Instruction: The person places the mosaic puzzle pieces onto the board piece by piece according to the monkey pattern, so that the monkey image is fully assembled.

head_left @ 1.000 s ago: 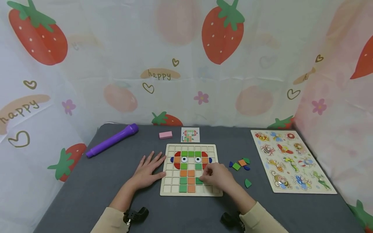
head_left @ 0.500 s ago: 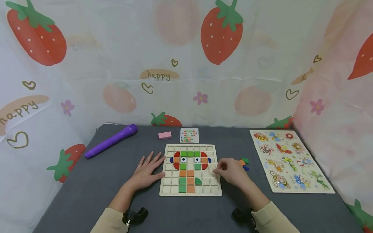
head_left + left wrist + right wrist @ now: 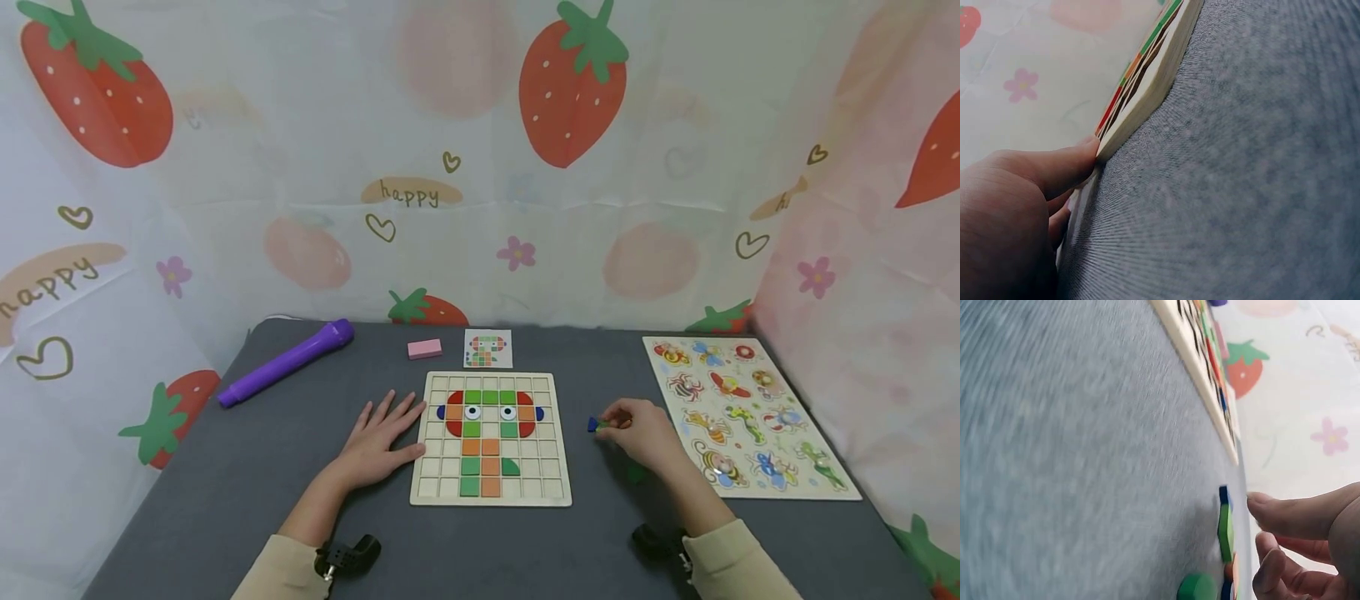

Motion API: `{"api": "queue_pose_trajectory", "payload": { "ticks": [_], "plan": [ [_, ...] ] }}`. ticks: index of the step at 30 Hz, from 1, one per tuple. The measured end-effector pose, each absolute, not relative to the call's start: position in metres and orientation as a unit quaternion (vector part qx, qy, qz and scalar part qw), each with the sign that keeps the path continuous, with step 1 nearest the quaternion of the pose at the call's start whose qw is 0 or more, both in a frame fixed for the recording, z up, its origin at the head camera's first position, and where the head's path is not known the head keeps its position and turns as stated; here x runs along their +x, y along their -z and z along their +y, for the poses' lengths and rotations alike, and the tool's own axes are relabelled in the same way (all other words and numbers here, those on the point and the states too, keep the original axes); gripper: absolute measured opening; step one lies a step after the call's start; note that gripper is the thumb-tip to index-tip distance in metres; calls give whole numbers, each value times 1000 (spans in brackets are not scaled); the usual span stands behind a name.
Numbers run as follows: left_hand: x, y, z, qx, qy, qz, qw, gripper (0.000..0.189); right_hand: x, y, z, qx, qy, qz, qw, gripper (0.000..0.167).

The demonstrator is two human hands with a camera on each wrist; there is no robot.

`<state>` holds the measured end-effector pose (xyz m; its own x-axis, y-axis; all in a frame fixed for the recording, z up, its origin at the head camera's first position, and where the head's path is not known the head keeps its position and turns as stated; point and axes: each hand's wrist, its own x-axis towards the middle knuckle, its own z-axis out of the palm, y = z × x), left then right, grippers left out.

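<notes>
My left hand [image 3: 378,446] lies with fingers spread beside the wooden grid board [image 3: 543,479]; its thumb and index fingertip touch the board's left edge. Coloured tiles on the board form a face with two eyes, and a column of orange and green below. A green quarter-round tile [image 3: 510,467] sits right of the column. Over the loose tiles at the right, my right hand [image 3: 641,433] has its fingers loosely bent. In the right wrist view its thumb stands apart from the fingers, with nothing between, near a blue tile [image 3: 1223,494] and a light green tile [image 3: 1225,532].
A small pattern card [image 3: 488,348] and a pink block [image 3: 424,349] lie behind the board. A purple stick [image 3: 288,364] is at the back left, an insect picture board [image 3: 750,417] at the right. A dark green tile [image 3: 1197,587] lies below the right hand.
My right hand has let go of the green quarter-round tile on the board and moved right to the loose tiles. My left hand has stayed in place.
</notes>
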<state>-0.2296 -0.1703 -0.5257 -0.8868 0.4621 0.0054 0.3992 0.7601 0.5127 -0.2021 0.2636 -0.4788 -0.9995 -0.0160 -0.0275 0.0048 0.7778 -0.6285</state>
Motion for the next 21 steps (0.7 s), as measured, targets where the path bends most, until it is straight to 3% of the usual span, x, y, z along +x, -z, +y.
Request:
{"api": "queue_pose_trajectory", "payload": {
  "ticks": [9, 16, 21],
  "plan": [
    [-229, 524, -170, 230, -257, 937, 58, 75, -201, 482, 268, 25, 279, 959, 39, 30],
    [-229, 521, -169, 229, -261, 936, 61, 75, -203, 479, 265, 25, 290, 955, 59, 20],
    [-228, 521, -170, 228, -258, 936, 66, 75, -200, 468, 252, -12, 313, 949, 40, 14]
  ]
}}
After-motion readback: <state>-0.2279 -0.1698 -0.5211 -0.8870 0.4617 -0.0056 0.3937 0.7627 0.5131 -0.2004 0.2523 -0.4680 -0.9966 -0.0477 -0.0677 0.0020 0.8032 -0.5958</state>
